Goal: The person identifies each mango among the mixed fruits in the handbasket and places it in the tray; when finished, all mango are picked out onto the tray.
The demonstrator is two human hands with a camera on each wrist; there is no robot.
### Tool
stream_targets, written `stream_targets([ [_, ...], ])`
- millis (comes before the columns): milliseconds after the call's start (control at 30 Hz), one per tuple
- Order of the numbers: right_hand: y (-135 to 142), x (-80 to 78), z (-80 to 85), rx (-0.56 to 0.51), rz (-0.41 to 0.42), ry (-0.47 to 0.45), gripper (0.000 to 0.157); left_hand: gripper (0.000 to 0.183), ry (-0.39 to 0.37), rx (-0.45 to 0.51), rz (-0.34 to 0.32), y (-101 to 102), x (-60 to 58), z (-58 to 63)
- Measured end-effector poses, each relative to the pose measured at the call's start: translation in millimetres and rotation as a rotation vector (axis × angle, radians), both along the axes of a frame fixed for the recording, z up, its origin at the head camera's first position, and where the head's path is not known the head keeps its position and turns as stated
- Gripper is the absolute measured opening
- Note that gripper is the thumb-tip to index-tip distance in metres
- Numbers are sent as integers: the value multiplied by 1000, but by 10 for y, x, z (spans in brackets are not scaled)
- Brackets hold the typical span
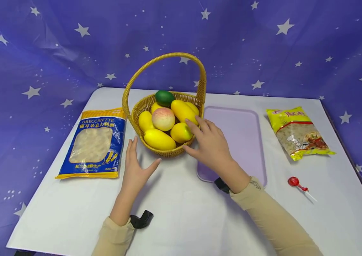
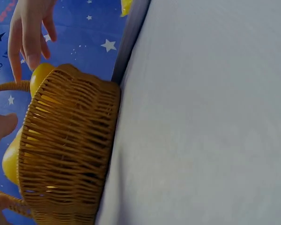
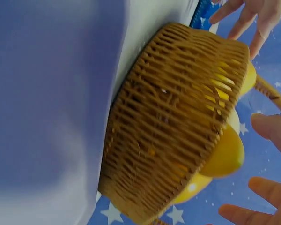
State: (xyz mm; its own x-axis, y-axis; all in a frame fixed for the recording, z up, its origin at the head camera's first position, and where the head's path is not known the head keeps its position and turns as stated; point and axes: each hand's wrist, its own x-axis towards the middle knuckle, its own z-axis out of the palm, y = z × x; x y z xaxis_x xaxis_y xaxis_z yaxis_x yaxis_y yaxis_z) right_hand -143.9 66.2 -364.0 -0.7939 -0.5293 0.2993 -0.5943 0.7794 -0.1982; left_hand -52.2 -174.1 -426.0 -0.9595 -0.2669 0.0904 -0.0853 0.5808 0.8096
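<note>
A wicker basket with a tall arched handle holds several fruits. Among them are a pink and cream peach, a dark green fruit, a long yellow mango at the front and a yellow-green fruit. My right hand is over the basket's right rim, fingers spread beside the yellow-green fruit and another yellow mango. Thumb and fingers apart, my left hand stands off the basket's front left side. In the right wrist view, right-hand fingertips appear beside the fruits, with nothing gripped.
Left of the basket lies a blue and yellow orecchiette bag. A shallow lilac tray is close on its right. Farther right are a yellow food bag and a red lollipop. A starry purple cloth hangs behind the white table.
</note>
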Motion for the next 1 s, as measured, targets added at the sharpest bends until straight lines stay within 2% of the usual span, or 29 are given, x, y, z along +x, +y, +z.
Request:
stream_targets([
  [233, -120, -27, -111, -49, 38, 45, 69, 101, -17, 186, -15, 39, -114, -59],
  [467, -200, -99, -222, -150, 54, 70, 63, 93, 66, 321, -16, 65, -209, -123],
  [600, -241, -142, -234, -187, 43, 45, 61, 90, 107, 338, -7, 90, -268, -143],
  [733, -278, -171, -228, -191, 12, -22, 62, 90, 129, 328, -2, 110, -318, -160],
  [867, -299, -182, -224, -194, -22, -84, 62, 90, 134, 345, -10, 113, -336, -176],
  [1000, -309, -191, -224, -207, -34, -108, 61, 90, 145, 363, -26, 118, -339, -191],
])
